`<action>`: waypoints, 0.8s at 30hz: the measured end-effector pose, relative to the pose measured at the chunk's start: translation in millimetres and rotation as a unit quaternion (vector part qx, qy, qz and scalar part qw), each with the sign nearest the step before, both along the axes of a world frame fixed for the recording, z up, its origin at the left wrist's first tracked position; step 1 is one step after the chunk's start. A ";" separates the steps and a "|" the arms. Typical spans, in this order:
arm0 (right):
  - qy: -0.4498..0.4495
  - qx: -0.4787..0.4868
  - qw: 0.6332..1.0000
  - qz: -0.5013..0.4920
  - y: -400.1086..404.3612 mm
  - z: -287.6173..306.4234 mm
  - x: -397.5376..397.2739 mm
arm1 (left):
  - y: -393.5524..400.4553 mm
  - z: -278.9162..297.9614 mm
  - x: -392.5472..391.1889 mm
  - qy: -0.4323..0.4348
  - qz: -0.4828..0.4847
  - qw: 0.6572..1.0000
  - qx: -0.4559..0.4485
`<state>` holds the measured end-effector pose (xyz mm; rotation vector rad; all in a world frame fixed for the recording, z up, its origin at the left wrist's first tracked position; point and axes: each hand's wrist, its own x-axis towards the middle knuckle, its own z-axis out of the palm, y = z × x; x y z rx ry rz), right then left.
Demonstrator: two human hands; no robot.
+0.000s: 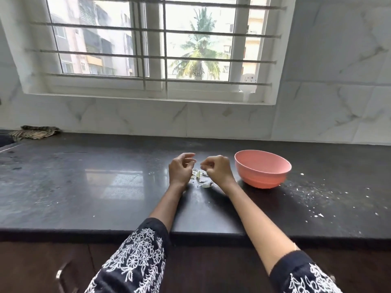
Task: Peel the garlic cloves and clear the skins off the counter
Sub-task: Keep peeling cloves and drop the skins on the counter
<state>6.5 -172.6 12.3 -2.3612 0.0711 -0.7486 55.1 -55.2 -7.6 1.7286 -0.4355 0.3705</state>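
Over a dark stone counter [105,182], we hold both hands side by side above a small scatter of garlic skins [200,179]. Our left hand [181,169] hangs with fingers loosely curled and apart, gripping nothing we can see. Our right hand [218,169] is curled tighter, thumb and forefinger drawn together; whether they pinch a clove or skin we cannot tell. A pale clove piece [207,185] lies just below the right wrist. A pink bowl [262,169] stands just right of the right hand, white flecks [330,199] strewn beyond it.
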 end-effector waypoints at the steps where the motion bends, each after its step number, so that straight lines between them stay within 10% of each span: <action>1: -0.026 0.130 0.991 0.015 0.1 1.4 -0.7 | 0.1 1.7 -1.3 0.001 -0.020 1.000 -0.002; 4: -0.014 0.425 0.896 0.128 3.3 6.1 -5.3 | 0.2 7.0 -3.1 0.002 -0.065 0.997 -0.037; 10: 0.002 0.529 0.833 0.160 2.9 5.1 -5.6 | -3.9 9.3 -8.0 0.034 -0.107 0.989 -0.092; 16: -0.008 0.516 0.847 0.130 6.9 6.1 -3.9 | -3.3 11.4 -9.9 0.056 -0.130 0.984 -0.106; 24: -0.120 0.278 0.951 0.063 6.2 3.1 1.9 | -1.8 13.9 -12.2 0.128 -0.169 0.964 -0.163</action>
